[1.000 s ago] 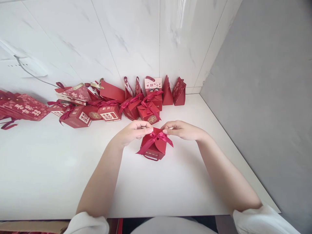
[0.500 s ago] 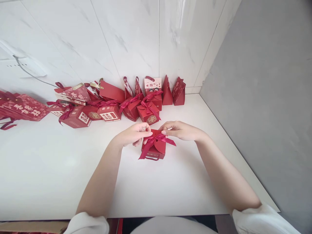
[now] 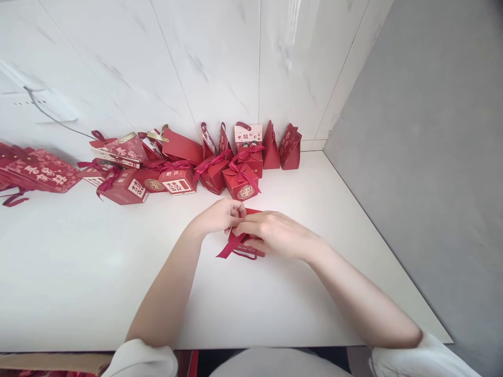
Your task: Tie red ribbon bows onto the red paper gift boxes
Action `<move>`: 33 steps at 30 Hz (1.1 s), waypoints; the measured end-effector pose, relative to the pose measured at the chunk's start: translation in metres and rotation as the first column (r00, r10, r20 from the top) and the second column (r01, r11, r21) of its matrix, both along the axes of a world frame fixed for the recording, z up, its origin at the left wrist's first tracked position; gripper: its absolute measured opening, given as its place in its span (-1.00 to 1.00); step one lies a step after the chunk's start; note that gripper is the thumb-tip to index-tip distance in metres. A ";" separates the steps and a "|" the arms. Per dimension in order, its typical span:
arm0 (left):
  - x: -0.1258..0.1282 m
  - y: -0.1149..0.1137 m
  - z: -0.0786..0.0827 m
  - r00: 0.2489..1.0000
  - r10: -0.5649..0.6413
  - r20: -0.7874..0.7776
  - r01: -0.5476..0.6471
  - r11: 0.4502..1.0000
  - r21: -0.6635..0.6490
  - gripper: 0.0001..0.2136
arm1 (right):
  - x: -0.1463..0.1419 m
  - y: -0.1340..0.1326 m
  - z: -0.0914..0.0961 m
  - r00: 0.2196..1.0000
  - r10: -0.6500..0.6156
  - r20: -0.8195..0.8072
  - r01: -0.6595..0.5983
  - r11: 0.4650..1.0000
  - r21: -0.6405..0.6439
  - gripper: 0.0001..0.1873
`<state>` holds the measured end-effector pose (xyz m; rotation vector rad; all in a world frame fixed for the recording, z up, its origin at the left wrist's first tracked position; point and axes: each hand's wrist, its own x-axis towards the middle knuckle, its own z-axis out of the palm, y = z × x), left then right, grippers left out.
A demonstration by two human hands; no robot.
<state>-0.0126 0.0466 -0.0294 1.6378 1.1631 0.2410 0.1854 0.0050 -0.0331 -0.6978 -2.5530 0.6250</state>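
**Red Paper Gift Box Held Under Both Hands at Table Centre**

A small red gift box (image 3: 252, 211) of matte folded card is found on the smooth white table (image 3: 98, 272), near its middle and in front of the back row of goods. It is largely covered by the right hand (image 3: 271, 233), which is laid over its top with the fingers curved. Whether anything is pinched beneath them cannot be told. The left hand (image 3: 220, 215) is set against the box's left upper edge, its fingertips closed together on the satin ribbon (image 3: 228, 250). One glossy, flat tail of this ribbon is seen trailing onto the table at the lower left. A thin cord handle (image 3: 245, 256) is noted along the box's near edge.

Behind, a cluster of red boxes (image 3: 240, 180), cube-shaped and ribbon-tied, and tapered paper bags (image 3: 290, 146) is ranged against the polished marble-veined wall tiles (image 3: 216, 63). A plain grey wall (image 3: 424, 157) is recorded to the right.
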 end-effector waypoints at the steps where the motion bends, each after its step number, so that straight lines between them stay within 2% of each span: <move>1: 0.000 0.000 0.001 1.000 0.001 -0.011 -0.001 1.000 0.008 -0.91 | -0.005 -0.003 -0.002 0.999 -0.005 0.044 0.003 0.998 0.056 -0.80; 4: 0.003 -0.003 0.005 0.999 0.017 -0.046 -0.016 1.000 0.023 -0.89 | -0.014 -0.006 -0.008 0.991 -0.059 0.120 0.033 0.977 0.213 -0.80; 9: 0.004 -0.004 0.006 0.997 0.035 -0.075 -0.032 0.999 0.032 -0.93 | -0.024 -0.007 -0.020 0.984 -0.056 0.172 -0.004 0.944 0.331 -0.87; 13: 0.002 -0.002 0.001 0.998 0.015 -0.056 -0.010 0.997 0.076 -0.94 | -0.034 -0.013 -0.025 0.978 -0.041 0.207 -0.068 0.868 0.491 -0.72; 16: 0.002 -0.002 0.000 0.998 0.001 -0.058 0.004 0.996 0.084 -0.95 | -0.038 -0.017 -0.024 0.971 -0.013 0.240 -0.113 0.856 0.504 -0.70; 19: 0.004 -0.003 0.000 0.996 0.004 -0.085 0.005 0.995 0.100 -0.90 | -0.035 -0.017 -0.019 0.966 0.005 0.258 -0.117 0.899 0.421 -0.70; 21: 0.004 -0.003 -0.002 0.994 0.010 -0.105 0.003 0.993 0.117 -0.89 | -0.027 -0.015 -0.012 0.973 0.023 0.229 -0.092 0.951 0.296 -0.74; 24: 0.004 -0.004 -0.004 0.997 0.004 -0.074 0.006 0.992 0.129 -0.91 | -0.004 -0.007 0.002 0.998 0.033 0.059 -0.035 0.999 0.041 -0.91; 25: 0.004 -0.004 -0.004 0.998 0.003 -0.061 0.005 0.992 0.130 -0.89 | 0.006 -0.003 0.007 1.000 -0.008 0.001 0.008 1.000 -0.015 -0.87; 27: 0.004 -0.005 -0.002 0.998 0.010 -0.064 -0.002 0.992 0.127 -0.82 | 0.025 0.005 0.013 0.987 -0.162 -0.008 0.160 0.982 -0.099 -0.87; 30: 0.005 -0.008 0.003 0.992 0.024 -0.127 -0.009 0.993 0.116 -0.76 | 0.047 0.015 0.016 0.932 -0.344 0.115 0.360 0.915 -0.183 -0.78; 32: 0.006 -0.009 0.006 0.990 0.026 -0.141 -0.008 0.992 0.122 -0.76 | 0.056 0.021 0.017 0.898 -0.375 0.229 0.431 0.854 -0.290 -0.68; 33: 0.006 -0.009 0.006 0.989 0.024 -0.144 -0.005 0.992 0.128 -0.76 | 0.058 0.023 0.017 0.891 -0.349 0.290 0.439 0.825 -0.355 -0.63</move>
